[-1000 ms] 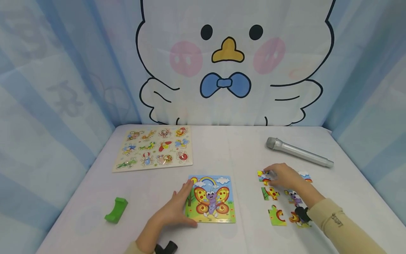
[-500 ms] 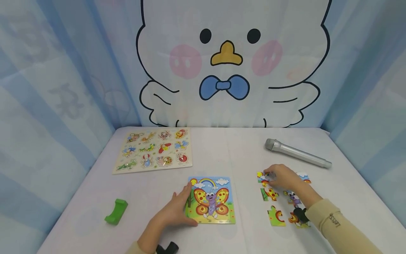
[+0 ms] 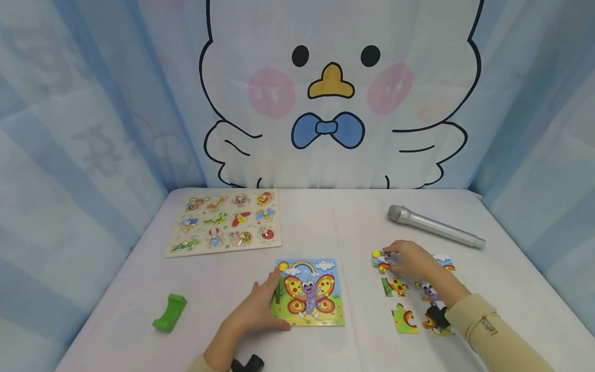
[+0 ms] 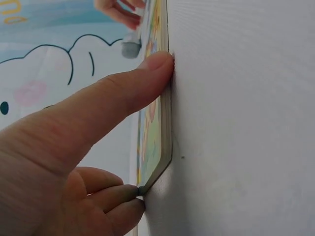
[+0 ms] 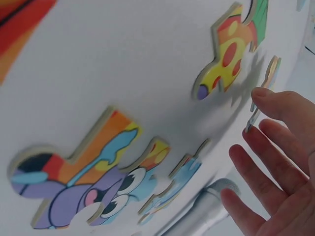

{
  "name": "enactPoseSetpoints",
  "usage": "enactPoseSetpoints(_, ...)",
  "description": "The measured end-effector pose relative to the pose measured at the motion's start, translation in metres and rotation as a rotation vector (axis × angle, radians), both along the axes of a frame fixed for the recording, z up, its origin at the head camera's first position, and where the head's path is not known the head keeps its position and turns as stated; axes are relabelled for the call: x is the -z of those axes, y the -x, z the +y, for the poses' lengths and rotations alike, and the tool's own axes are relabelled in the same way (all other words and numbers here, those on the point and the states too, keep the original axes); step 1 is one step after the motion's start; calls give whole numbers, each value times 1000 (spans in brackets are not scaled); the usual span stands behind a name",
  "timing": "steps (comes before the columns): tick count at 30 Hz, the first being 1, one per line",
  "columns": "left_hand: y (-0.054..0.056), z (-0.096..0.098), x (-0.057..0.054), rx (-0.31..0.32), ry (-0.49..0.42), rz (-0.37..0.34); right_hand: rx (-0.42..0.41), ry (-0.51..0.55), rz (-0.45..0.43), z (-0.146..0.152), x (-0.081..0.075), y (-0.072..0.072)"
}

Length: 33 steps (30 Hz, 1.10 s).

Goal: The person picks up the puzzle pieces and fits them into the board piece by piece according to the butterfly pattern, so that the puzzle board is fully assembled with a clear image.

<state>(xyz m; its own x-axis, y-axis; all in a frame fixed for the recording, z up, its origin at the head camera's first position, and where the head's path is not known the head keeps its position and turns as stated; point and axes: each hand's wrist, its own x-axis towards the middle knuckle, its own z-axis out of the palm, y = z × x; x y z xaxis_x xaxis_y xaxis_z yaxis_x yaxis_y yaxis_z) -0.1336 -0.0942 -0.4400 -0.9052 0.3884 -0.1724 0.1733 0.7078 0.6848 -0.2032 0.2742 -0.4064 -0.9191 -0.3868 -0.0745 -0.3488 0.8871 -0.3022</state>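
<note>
My left hand point(image 3: 255, 310) rests at the near-left corner of a square butterfly picture board point(image 3: 332, 305). Its thumb point(image 4: 155, 64) touches the near edge, and the extended fingers lie along the left edge. To the right, my right hand point(image 3: 413, 258) pinches a jigsaw piece point(image 3: 377, 259) with a sun on it, between thumb and fingertips. The right wrist view shows that piece point(image 5: 270, 73) edge-on, tilted off the table. Around the hand lie a yellow wing piece point(image 3: 395, 287), a green corner piece point(image 3: 404, 319), a purple face piece point(image 5: 93, 191) and a cloud piece point(image 3: 444, 262).
Partly behind the right wrist lies another jigsaw piece point(image 3: 437, 326). A silver toy microphone point(image 3: 437, 226) is at the back right. An insect puzzle board point(image 3: 228, 248) lies at the back left, and a green arch block point(image 3: 170, 313) at the left. A curtain point(image 3: 325, 165) stands behind the table.
My right hand has shifted the sun piece slightly left, away from the wing piece's column. My left hand stays at the butterfly board. The head view has tilted up a little.
</note>
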Motion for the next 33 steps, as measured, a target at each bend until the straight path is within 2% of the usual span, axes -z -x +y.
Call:
enactPoseSetpoints(10,7,3,-2,3,-9,1,-66,21,47,-19,-4,-4)
enactPoseSetpoints(21,13,5,-2,7,-14,-17,-54,32,6,-52,-2,0)
enactPoseSetpoints(29,13,5,-2,5,-18,-16,-133,67,27,-77,-2,1)
enactPoseSetpoints(33,13,4,-2,8,-31,-9,-123,76,2,-93,-2,2)
